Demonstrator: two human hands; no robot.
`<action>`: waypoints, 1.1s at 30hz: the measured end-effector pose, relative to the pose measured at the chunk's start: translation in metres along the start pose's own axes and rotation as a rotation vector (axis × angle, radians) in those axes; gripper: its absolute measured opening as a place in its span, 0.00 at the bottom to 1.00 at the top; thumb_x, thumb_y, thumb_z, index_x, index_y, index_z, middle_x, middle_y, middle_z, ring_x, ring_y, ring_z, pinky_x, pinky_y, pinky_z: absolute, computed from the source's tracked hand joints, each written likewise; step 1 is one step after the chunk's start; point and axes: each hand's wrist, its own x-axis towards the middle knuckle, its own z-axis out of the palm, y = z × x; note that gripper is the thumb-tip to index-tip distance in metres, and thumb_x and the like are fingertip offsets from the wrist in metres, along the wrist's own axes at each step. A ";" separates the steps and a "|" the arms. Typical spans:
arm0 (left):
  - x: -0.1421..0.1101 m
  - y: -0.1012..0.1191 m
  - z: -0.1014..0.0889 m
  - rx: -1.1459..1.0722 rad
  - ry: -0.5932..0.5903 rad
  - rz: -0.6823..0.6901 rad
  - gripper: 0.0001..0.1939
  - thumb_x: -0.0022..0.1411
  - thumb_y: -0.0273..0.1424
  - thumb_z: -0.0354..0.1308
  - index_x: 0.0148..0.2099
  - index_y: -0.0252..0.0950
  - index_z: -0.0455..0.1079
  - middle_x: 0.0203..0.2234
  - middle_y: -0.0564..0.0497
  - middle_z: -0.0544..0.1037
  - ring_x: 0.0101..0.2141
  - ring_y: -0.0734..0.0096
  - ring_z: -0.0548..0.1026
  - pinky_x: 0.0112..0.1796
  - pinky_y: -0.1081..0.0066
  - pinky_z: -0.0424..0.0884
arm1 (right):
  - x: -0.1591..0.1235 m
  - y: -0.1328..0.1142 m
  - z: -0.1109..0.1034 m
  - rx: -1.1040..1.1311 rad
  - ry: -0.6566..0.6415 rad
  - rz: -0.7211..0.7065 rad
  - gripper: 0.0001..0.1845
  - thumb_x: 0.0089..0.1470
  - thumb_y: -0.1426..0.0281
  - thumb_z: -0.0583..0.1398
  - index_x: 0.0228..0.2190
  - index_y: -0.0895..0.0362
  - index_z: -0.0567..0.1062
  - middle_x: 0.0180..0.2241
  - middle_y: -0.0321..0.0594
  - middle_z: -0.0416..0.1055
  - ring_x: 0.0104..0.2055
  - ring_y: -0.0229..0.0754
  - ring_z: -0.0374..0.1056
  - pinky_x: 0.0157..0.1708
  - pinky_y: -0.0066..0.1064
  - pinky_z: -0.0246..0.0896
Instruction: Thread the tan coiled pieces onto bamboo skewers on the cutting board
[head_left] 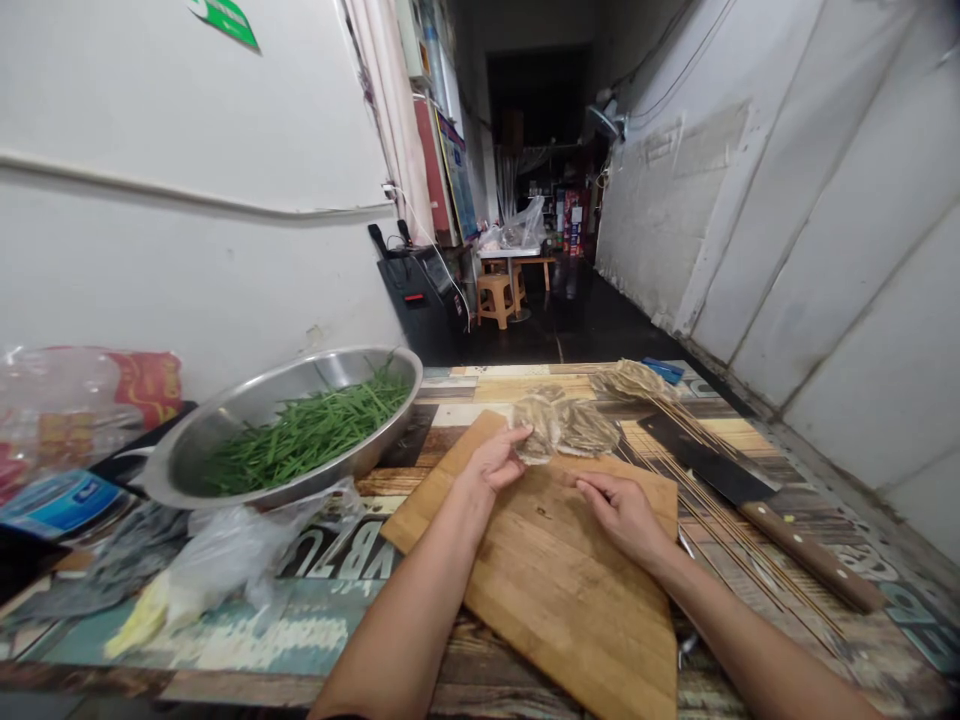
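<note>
Near the front of the table, lettering that seems to include "VB7" is printed, partly covered by plastic. Over the board, the left hand is held half open, its fingertips laid against the brown bundles at the board's far edge. The right hand is curled, thumb and forefinger brought together; whether anything is pinched cannot be told. A blue pack's label cannot be read. Farther off, a green sticker is fixed to the wall.
</note>
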 end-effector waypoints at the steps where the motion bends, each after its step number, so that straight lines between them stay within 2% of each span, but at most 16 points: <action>1: -0.001 -0.001 0.003 0.002 0.009 0.011 0.09 0.48 0.19 0.60 0.36 0.29 0.70 0.29 0.45 0.78 0.29 0.69 0.77 0.37 0.69 0.73 | 0.001 0.000 -0.001 -0.012 0.018 0.006 0.16 0.55 0.64 0.53 0.34 0.57 0.78 0.37 0.45 0.76 0.40 0.47 0.72 0.43 0.38 0.67; 5: -0.004 -0.001 0.012 -0.043 0.067 0.118 0.09 0.48 0.21 0.62 0.35 0.30 0.69 0.27 0.49 0.78 0.27 0.72 0.76 0.38 0.69 0.72 | 0.002 -0.004 -0.006 -0.029 0.039 0.026 0.16 0.55 0.63 0.53 0.35 0.58 0.78 0.37 0.45 0.77 0.40 0.47 0.72 0.43 0.40 0.67; 9: 0.000 -0.001 0.010 -0.058 0.166 0.225 0.13 0.44 0.25 0.66 0.34 0.31 0.68 0.25 0.51 0.77 0.27 0.71 0.75 0.37 0.68 0.71 | 0.003 -0.005 -0.008 -0.005 -0.004 0.016 0.17 0.55 0.63 0.53 0.35 0.58 0.78 0.37 0.45 0.77 0.40 0.47 0.72 0.43 0.40 0.67; 13: 0.003 -0.006 0.005 0.087 0.169 0.399 0.19 0.38 0.30 0.70 0.34 0.32 0.69 0.25 0.53 0.76 0.27 0.76 0.73 0.36 0.72 0.68 | 0.003 -0.001 -0.007 -0.002 -0.036 0.024 0.17 0.55 0.63 0.53 0.35 0.59 0.78 0.38 0.45 0.76 0.41 0.47 0.72 0.44 0.39 0.66; 15: 0.004 -0.007 0.003 0.142 0.174 0.443 0.20 0.37 0.32 0.70 0.34 0.32 0.70 0.26 0.52 0.76 0.27 0.76 0.72 0.36 0.72 0.67 | 0.003 0.000 -0.006 -0.003 -0.040 0.035 0.17 0.55 0.63 0.53 0.35 0.59 0.78 0.38 0.45 0.76 0.41 0.47 0.72 0.45 0.39 0.66; 21: 0.005 -0.008 0.001 0.325 0.211 0.546 0.18 0.40 0.35 0.68 0.35 0.31 0.72 0.29 0.50 0.77 0.29 0.73 0.73 0.36 0.71 0.67 | 0.003 -0.006 -0.009 -0.030 -0.053 0.064 0.18 0.55 0.64 0.52 0.35 0.60 0.78 0.38 0.46 0.76 0.41 0.47 0.71 0.44 0.39 0.65; 23: 0.003 -0.007 0.004 0.310 0.200 0.539 0.19 0.41 0.35 0.68 0.35 0.31 0.72 0.30 0.49 0.77 0.30 0.73 0.73 0.37 0.71 0.67 | 0.003 -0.011 -0.012 -0.052 -0.048 0.081 0.18 0.55 0.64 0.52 0.34 0.59 0.78 0.37 0.45 0.77 0.40 0.47 0.72 0.43 0.38 0.65; 26: -0.004 -0.004 0.011 0.156 0.117 0.433 0.20 0.38 0.34 0.70 0.35 0.33 0.70 0.28 0.51 0.77 0.29 0.73 0.74 0.38 0.70 0.68 | 0.004 -0.018 -0.018 -0.072 -0.041 0.094 0.18 0.54 0.63 0.51 0.33 0.60 0.78 0.35 0.44 0.77 0.37 0.46 0.72 0.41 0.37 0.66; 28: -0.006 -0.003 0.014 0.090 0.108 0.386 0.21 0.35 0.33 0.71 0.34 0.33 0.70 0.27 0.52 0.77 0.29 0.74 0.74 0.38 0.71 0.68 | 0.005 -0.020 -0.020 -0.073 -0.055 0.093 0.18 0.54 0.63 0.51 0.33 0.60 0.78 0.36 0.44 0.77 0.37 0.46 0.71 0.41 0.36 0.65; 31: -0.005 -0.005 0.013 0.112 0.163 0.419 0.22 0.33 0.33 0.72 0.33 0.31 0.71 0.28 0.51 0.78 0.29 0.75 0.73 0.37 0.73 0.68 | 0.006 -0.020 -0.021 -0.072 -0.077 0.103 0.18 0.53 0.64 0.51 0.32 0.60 0.77 0.35 0.44 0.77 0.37 0.45 0.71 0.40 0.35 0.64; 33: -0.002 -0.007 0.009 0.195 0.197 0.485 0.21 0.36 0.34 0.70 0.34 0.31 0.72 0.30 0.50 0.78 0.30 0.74 0.73 0.37 0.73 0.68 | 0.006 -0.019 -0.020 -0.063 -0.091 0.113 0.18 0.53 0.64 0.51 0.31 0.60 0.77 0.33 0.43 0.77 0.35 0.45 0.71 0.39 0.34 0.64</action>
